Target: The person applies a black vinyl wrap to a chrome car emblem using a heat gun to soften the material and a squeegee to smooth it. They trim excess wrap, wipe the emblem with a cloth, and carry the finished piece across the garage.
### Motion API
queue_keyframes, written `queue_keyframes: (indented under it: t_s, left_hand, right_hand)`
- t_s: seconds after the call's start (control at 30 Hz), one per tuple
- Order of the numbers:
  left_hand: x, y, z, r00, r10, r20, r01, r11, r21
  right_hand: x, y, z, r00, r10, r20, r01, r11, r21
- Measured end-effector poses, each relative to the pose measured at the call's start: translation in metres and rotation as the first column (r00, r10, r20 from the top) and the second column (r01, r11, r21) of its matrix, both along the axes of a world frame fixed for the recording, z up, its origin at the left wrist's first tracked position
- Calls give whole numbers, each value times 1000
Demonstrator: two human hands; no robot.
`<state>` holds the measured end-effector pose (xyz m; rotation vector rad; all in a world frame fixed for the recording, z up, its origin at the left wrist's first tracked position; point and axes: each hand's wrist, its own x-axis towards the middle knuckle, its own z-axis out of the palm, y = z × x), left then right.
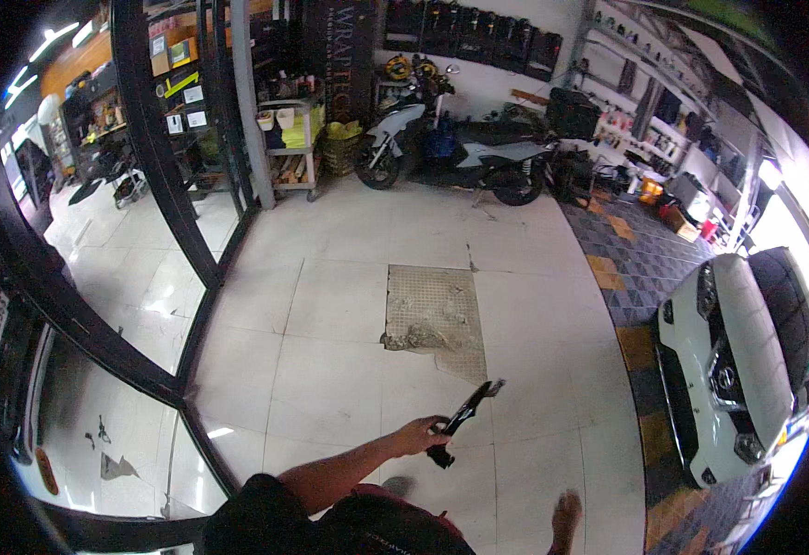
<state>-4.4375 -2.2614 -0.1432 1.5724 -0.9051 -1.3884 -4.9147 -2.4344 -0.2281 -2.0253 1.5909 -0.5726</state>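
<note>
A long, narrow piece of glossy black trim (466, 413) slants up and away in front of my body. My left hand (418, 436) is closed around it near its lower end, with the arm reaching in from the lower left. The upper tip of the piece looks lighter and bent, and its exact kind does not show. My right hand (566, 518) hangs low at the right, well apart from the trim. It is small and blurred, so its fingers cannot be made out, and nothing shows in it.
Pale floor tiles surround a rough, broken square patch (434, 310) ahead. A grey scooter (460, 153) and a loaded cart (295, 148) stand at the back wall. Glass doors with a black frame (182, 393) line the left. A white car (733, 365) is parked at right on patterned tiles.
</note>
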Motion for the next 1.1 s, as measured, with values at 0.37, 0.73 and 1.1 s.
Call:
queue_keyframes:
  t_s: [0.37, 0.73, 1.1]
  left_hand:
    - [72, -255, -61, 983, 182, 2, -180, 969, 167]
    - [162, -514, 8, 859, 462, -221, -473, 881, 7]
    - [274, -900, 32, 971, 225, 75, -236, 952, 195]
  right_hand:
    - [15, -114, -115, 973, 2, -232, 209, 421, 883]
    - [234, -713, -40, 801, 358, -479, -142, 892, 429]
    - [353, -881, -80, 736, 636, -232, -324, 632, 704]
